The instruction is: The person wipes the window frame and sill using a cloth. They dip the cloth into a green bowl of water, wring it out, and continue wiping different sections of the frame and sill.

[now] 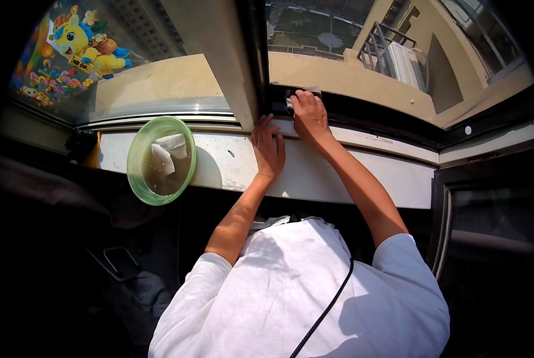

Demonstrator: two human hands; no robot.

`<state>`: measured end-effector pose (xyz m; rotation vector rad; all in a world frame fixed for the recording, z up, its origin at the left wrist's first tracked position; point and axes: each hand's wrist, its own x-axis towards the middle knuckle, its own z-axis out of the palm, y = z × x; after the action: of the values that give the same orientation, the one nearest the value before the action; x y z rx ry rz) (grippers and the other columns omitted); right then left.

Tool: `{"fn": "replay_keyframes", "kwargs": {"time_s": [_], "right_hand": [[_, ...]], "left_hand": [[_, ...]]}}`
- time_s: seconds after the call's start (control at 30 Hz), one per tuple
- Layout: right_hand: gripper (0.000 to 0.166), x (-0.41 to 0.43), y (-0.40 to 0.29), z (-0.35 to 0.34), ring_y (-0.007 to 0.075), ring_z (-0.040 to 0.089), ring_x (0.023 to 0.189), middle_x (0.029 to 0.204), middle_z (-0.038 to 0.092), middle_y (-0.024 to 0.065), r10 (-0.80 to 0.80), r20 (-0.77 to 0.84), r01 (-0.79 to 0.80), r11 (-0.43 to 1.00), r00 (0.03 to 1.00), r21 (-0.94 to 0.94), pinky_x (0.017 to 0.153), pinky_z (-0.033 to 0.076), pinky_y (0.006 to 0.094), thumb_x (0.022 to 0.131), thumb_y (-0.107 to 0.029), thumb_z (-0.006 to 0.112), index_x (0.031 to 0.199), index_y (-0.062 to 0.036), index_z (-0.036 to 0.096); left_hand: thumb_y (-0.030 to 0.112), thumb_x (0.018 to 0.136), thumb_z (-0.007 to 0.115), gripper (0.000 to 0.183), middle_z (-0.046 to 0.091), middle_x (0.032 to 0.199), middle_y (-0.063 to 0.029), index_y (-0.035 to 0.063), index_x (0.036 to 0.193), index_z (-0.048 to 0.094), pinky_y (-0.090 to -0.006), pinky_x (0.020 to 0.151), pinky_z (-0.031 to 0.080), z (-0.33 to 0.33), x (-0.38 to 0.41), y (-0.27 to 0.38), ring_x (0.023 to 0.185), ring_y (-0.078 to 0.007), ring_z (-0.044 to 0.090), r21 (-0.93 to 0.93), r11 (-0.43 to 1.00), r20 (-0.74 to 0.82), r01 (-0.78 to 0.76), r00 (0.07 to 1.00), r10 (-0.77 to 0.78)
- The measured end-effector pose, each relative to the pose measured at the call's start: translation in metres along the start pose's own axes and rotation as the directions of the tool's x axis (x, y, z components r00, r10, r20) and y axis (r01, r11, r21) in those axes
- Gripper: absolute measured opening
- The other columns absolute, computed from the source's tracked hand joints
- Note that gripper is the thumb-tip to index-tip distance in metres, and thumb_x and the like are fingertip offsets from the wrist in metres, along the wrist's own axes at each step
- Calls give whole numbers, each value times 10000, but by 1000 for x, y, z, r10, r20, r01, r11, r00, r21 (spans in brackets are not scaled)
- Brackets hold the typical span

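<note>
My right hand [310, 114] grips a crumpled pale cloth or wipe [314, 91] against the dark outer window frame [360, 112]. Only scraps of the cloth show past my fingers. Just left of it, my left hand [268, 150] lies with fingers apart on the white windowsill [360, 174], its fingertips at the foot of the upright window frame [231, 58]. It holds nothing that I can see. A green translucent plastic basin [135, 172] stands on the sill to the left, with murky water [159, 176] and a white cloth [170, 150] partly in it.
The window stands open before my right hand, high above the ground. An outdoor air-conditioner unit [405, 67] sits behind a metal railing [378, 49]. A cartoon sticker [90, 44] covers part of the left glass pane. Another dark-framed sash [441, 215] stands at right.
</note>
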<state>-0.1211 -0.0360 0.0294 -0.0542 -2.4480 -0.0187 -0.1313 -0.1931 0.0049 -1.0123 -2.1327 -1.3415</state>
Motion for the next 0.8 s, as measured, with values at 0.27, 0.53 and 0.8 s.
{"fn": "replay_keyframes", "kwargs": {"time_s": [0.27, 0.53, 0.8], "right_hand": [[333, 3, -24, 14, 272, 478, 1129, 1133, 542, 116, 138, -44, -132, 983, 989, 128, 940, 380, 385, 762, -86, 542, 1086, -8, 555], [315, 5, -36, 16, 256, 471, 1109, 1120, 527, 106, 130, -59, -121, 984, 990, 128, 906, 379, 372, 784, -100, 532, 1088, -16, 533], [314, 10, -26, 22, 220, 474, 1049, 1033, 520, 65, 111, -21, -112, 994, 994, -13, 860, 362, 362, 764, -129, 555, 1073, -74, 545]], "left_hand": [[26, 814, 525, 206, 489, 1273, -169, 49, 1014, 486, -478, 994, 303, 2, 2, -1, 1214, -373, 413, -9, 1000, -8, -6, 1000, 6], [50, 830, 514, 184, 488, 1266, -191, 40, 1013, 502, -477, 1008, 290, 0, 0, -2, 1213, -382, 413, -18, 1000, -19, 25, 1000, -25], [60, 845, 501, 171, 486, 1268, -200, 18, 1010, 514, -462, 1024, 285, 2, 1, 0, 1216, -379, 415, -33, 999, -7, 39, 999, -39]]}}
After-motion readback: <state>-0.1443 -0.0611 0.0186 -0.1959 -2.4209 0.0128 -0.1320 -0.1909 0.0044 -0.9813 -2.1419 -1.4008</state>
